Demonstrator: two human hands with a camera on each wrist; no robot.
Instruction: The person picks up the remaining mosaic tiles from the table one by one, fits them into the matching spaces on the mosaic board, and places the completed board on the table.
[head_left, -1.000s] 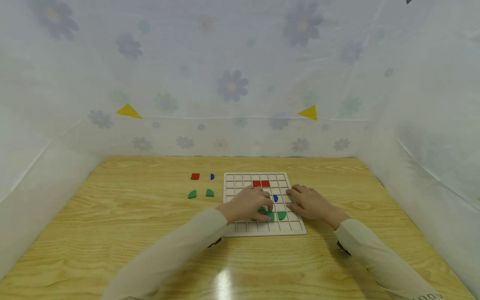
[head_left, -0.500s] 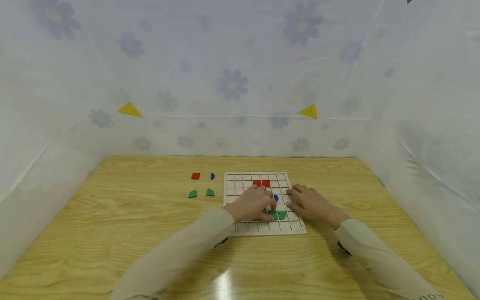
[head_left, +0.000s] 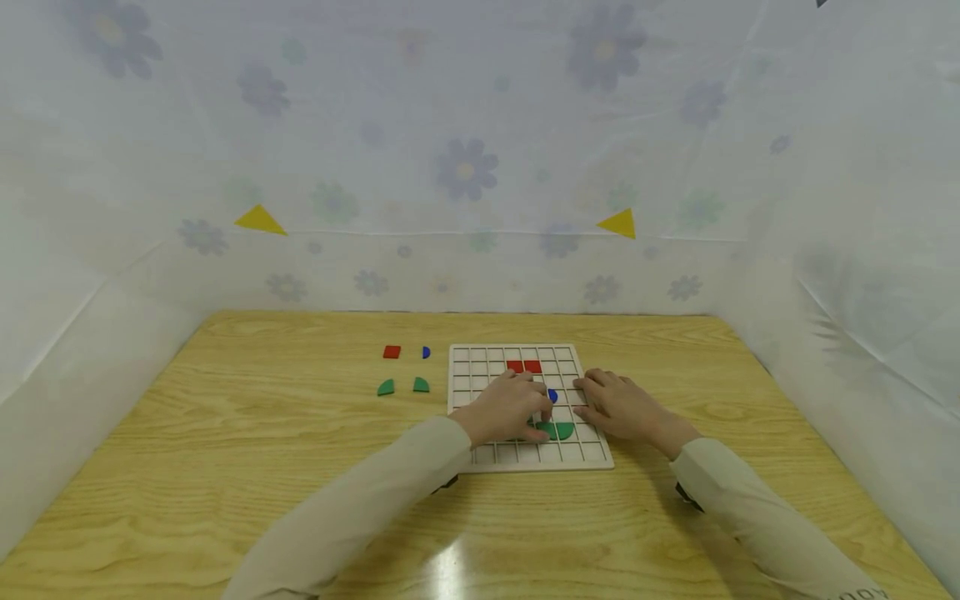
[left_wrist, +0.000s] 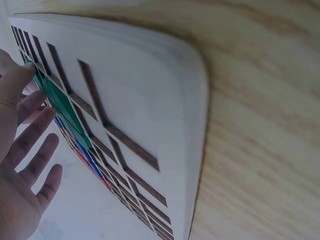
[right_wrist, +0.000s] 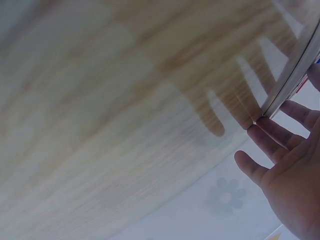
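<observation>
A white gridded board (head_left: pixel 592 454) lies on the table under my left hand (head_left: pixel 504 407). Thumb and index finger of that hand bend down around a green quarter-circle tile (head_left: pixel 549 432), which adjoins another green quarter-circle tile (head_left: pixel 566 430). In the left wrist view the thumb meets the green tiles (left_wrist: pixel 67 112), and the remaining fingers are spread. A blue half-circle tile (head_left: pixel 552 396) shows just beyond the fingers; more green is partly covered by the hand. Fingertips of my right hand (head_left: pixel 618 406), loosely extended, touch the board's right edge (right_wrist: pixel 285 85).
Left of the board, loose tiles lie on the wooden table (head_left: pixel 300 433): a red square (head_left: pixel 392 352), a blue half circle (head_left: pixel 426 352), a green quarter circle (head_left: pixel 386 387) and another green one (head_left: pixel 421 385). Two red squares (head_left: pixel 523 367) sit in the board's upper rows.
My left hand has moved slightly right, bringing the green tile up against the one beside it. Over the last half second it stays nearly still. My right hand keeps its place.
</observation>
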